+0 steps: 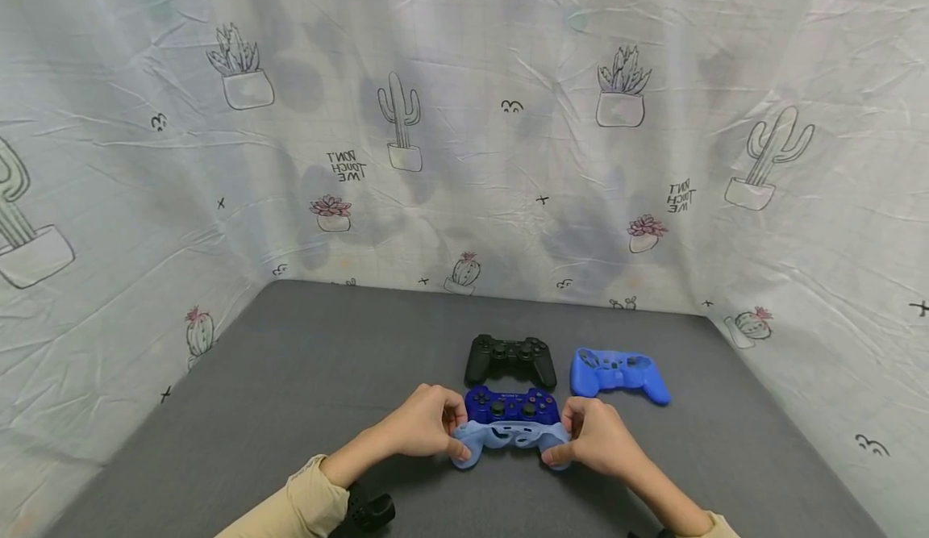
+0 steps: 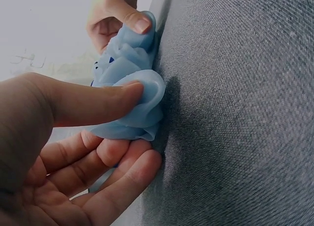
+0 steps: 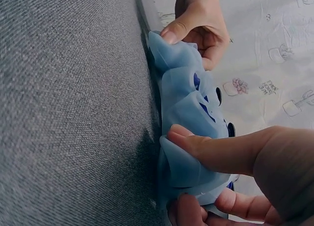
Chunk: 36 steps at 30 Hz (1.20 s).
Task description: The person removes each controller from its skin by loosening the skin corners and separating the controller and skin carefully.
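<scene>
A dark blue game controller (image 1: 511,406) lies on the grey table, its near half and grips inside a light blue silicone sleeve (image 1: 508,433). Its sticks and upper face show bare beyond the sleeve's edge. My left hand (image 1: 431,423) pinches the sleeve's left grip, thumb on top and fingers underneath. On the opposite side my right hand (image 1: 598,439) pinches the right grip the same way. Up close in the left wrist view, the soft sleeve (image 2: 140,96) bulges in folds under the thumb. Bits of dark blue show through the sleeve's openings in the right wrist view.
A black game controller (image 1: 511,359) lies just behind the blue one. To its right rests a brighter blue silicone sleeve (image 1: 618,373). The grey tabletop (image 1: 290,360) meets a white curtain (image 1: 472,159) with cactus drawings at the back and sides.
</scene>
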Tool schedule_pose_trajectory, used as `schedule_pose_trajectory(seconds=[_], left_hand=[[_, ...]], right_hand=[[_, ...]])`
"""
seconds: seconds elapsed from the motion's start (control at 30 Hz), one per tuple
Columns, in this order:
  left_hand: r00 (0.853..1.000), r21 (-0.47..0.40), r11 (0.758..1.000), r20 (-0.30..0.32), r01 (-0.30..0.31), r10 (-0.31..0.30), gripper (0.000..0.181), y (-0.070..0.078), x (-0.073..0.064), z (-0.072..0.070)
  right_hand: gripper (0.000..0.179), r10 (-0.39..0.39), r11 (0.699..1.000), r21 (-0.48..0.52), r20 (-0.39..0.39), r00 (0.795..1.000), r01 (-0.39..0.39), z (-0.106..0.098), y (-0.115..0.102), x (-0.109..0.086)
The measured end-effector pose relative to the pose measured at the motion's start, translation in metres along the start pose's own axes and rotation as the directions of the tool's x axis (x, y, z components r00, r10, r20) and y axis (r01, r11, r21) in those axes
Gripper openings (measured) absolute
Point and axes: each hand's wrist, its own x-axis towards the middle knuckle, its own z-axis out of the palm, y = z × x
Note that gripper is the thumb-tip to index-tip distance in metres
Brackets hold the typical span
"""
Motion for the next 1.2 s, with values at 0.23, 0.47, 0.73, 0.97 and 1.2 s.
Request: schedule_pose_trajectory(seconds=[0.23,0.47,0.73,0.97,1.2], left_hand=[[1.0,0.009,1.0,0.001,0.001,-0.001,0.032,-0.001,0.0,0.001],[0.999,0.018,1.0,-0.024,0.025,-0.025,0.031,0.005,-0.001,0.004],[0.987,0.014,0.993,-0.107,0.12,-0.118,0.03,0.02,-0.007,0.013],[0.973,-0.015,0.983,-0.142,0.183,-0.183,0.036,0.028,-0.008,0.016],[0.968,-0.042,0.985,-0.18,0.169,-0.173,0.031,0.026,-0.007,0.02]], right_hand=[[0.052,-0.005,1.0,-0.002,0.004,1.0,0.005,-0.001,-0.001,-0.002],[0.051,0.004,1.0,0.014,0.025,1.0,-0.005,-0.003,0.001,-0.001],[0.05,0.008,1.0,0.021,0.045,0.999,-0.009,-0.005,0.002,0.0],[0.049,-0.006,1.0,0.011,0.034,0.999,0.006,-0.005,-0.002,-0.001],[0.049,-0.021,1.0,0.02,0.026,0.999,0.021,-0.004,-0.004,-0.002]])
